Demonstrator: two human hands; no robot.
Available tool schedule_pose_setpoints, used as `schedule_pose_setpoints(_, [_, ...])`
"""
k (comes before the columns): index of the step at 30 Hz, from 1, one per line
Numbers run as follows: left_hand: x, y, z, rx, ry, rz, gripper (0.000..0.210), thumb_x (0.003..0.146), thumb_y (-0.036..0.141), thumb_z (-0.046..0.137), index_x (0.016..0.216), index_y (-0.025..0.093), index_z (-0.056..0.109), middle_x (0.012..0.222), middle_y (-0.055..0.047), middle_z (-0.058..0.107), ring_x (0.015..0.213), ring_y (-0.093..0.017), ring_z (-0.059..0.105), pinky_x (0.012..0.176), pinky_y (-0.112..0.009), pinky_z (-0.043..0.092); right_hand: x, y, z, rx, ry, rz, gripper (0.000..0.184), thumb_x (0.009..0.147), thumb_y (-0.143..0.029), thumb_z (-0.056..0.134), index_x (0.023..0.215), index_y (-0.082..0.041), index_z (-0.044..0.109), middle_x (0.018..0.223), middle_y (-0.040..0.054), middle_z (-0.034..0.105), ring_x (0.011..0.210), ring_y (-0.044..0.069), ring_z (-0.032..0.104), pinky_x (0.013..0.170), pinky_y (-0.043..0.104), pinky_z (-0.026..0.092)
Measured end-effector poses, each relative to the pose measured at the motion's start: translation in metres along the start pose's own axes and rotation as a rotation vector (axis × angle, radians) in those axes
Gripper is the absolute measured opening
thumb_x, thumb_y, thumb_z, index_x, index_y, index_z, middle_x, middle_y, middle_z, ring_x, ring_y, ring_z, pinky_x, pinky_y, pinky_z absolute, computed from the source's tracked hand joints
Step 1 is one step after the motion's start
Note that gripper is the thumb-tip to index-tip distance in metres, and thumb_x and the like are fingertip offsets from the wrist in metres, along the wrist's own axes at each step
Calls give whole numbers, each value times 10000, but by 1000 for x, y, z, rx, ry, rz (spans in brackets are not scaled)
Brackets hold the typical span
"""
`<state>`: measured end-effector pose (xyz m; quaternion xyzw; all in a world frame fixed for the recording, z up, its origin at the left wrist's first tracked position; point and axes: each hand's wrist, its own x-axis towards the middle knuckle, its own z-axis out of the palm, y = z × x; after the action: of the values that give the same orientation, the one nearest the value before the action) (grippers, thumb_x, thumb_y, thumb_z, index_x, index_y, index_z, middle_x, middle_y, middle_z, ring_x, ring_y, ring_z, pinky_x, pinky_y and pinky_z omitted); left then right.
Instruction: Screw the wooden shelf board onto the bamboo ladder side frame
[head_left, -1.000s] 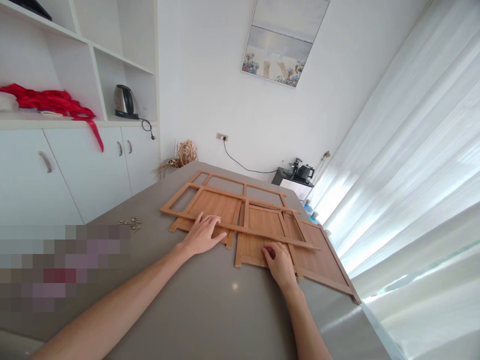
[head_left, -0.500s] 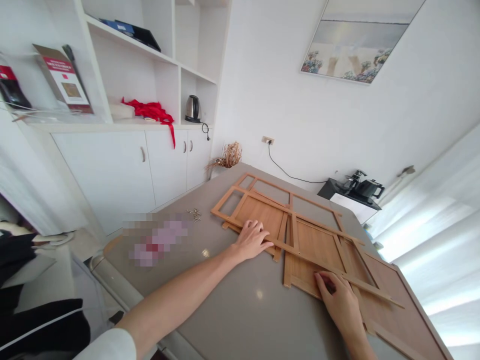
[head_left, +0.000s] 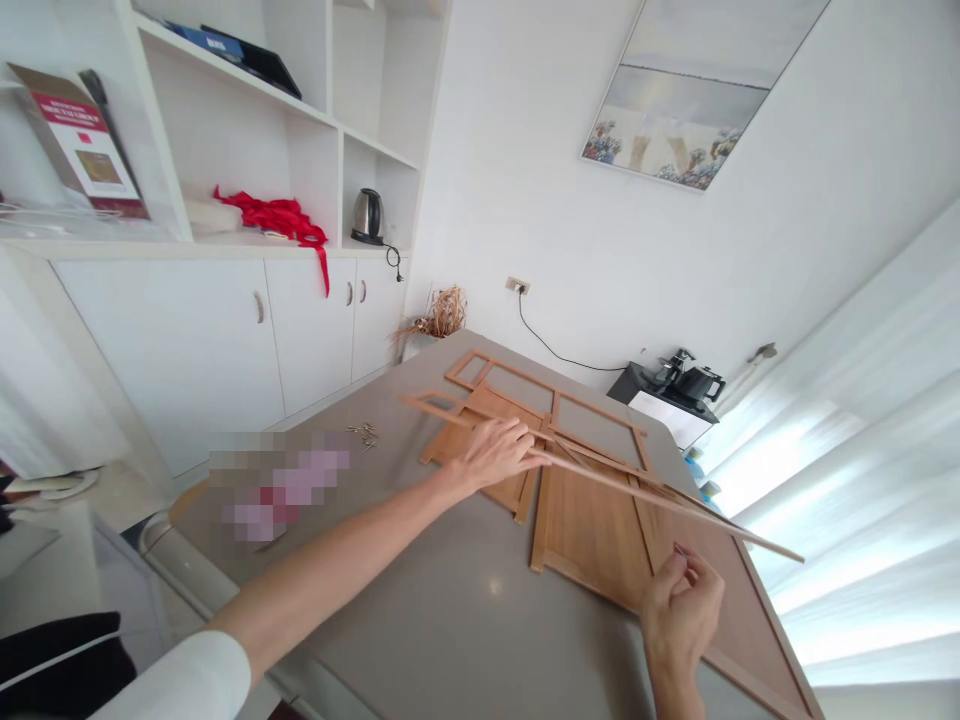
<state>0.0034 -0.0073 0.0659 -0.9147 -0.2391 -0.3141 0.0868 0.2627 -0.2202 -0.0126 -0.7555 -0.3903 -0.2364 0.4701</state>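
Grey tbl: L grip holds frame; item in R grip unclear.

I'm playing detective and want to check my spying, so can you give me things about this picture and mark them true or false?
1. The left hand holds a wooden frame. True.
2. The silver kettle is on the table. False: the silver kettle stands on a shelf.
3. Small metal pieces lie on the table. True.
4. The right hand lies flat. False: the right hand pinches a small thing.
5. A red cloth hangs partly over its shelf edge. True.
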Motion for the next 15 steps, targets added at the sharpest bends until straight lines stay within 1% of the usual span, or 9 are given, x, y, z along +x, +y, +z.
schedule_pose_setpoints(2, [32,-10,-29,36,53,9,632,1025,617,277,820,154,654,833,-94,670,790,-207,588,568,-297,284,1,-4,-4,59,50,52,469,973,-543,418,1108,-128,589,1138,192,587,1049,320,556,961,491,412])
schedule_pose_setpoints(4, [61,-17,-64,70,104,9,646,1032,609,264,806,152,660,789,-97,674,746,-203,589,565,-287,253,-1,-8,-6,115,43,89,458,966,-541,437,1093,-132,599,1137,187,588,1085,331,551,990,503,400])
schedule_pose_setpoints(5, [72,-19,-82,81,117,-3,662,1028,619,259,787,152,660,744,-90,665,692,-195,577,559,-286,235,-2,-10,-7,137,43,104,452,968,-539,436,1092,-136,598,1142,185,588,1096,331,552,995,503,401])
schedule_pose_setpoints(7, [87,-20,-116,88,126,-76,709,1003,671,257,706,160,648,654,-73,634,576,-177,523,552,-283,211,-3,-13,-8,178,79,143,437,982,-531,415,1105,-148,585,1165,178,582,1090,317,570,981,489,425])
schedule_pose_setpoints(9, [92,-16,-144,76,122,-139,752,970,723,256,604,172,614,518,-46,539,496,-162,445,559,-279,215,-3,-13,-9,231,143,208,425,1002,-528,371,1118,-163,554,1155,160,582,1038,290,605,932,465,469])
schedule_pose_setpoints(11, [91,-13,-163,57,98,-184,751,947,746,275,546,185,572,455,-21,451,452,-146,374,560,-284,217,1,-12,-10,292,206,279,430,1013,-541,305,1107,-179,517,1087,130,589,957,261,636,851,434,520])
schedule_pose_setpoints(13, [85,-10,-176,23,59,-215,736,931,755,295,504,196,511,437,-5,396,432,-134,323,553,-285,216,6,-10,-16,346,242,332,464,1010,-557,213,1079,-194,494,1001,102,593,889,241,645,770,409,554])
schedule_pose_setpoints(15, [77,-12,-184,-12,11,-248,726,911,769,313,473,202,434,434,2,358,428,-130,299,546,-285,224,7,-10,-28,381,230,358,500,993,-571,159,1023,-207,500,892,72,603,804,227,644,704,391,565])
